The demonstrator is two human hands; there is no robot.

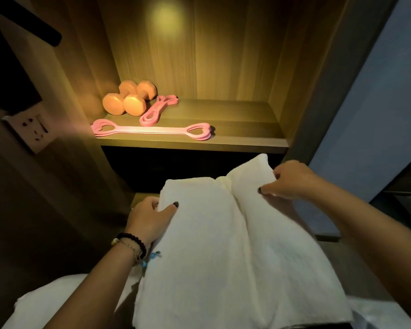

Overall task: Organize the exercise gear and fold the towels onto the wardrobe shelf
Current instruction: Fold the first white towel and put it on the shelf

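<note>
While the left hand [150, 218] pinches the white towel's [223, 245] near-left edge and the right hand [287, 180] pinches its far corner below the wardrobe shelf [223, 138], square both edges first — then fold; keep tension even.

Left hand [150, 216] and right hand [287, 179] grip white towel [223, 245] below shelf [223, 141].

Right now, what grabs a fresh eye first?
The big white towel fills the lower middle, gripped by the left hand at its left edge and pinched by the right hand at its far right corner. Behind it, on the lit wardrobe shelf, sit two orange dumbbells and pink bands.
</note>
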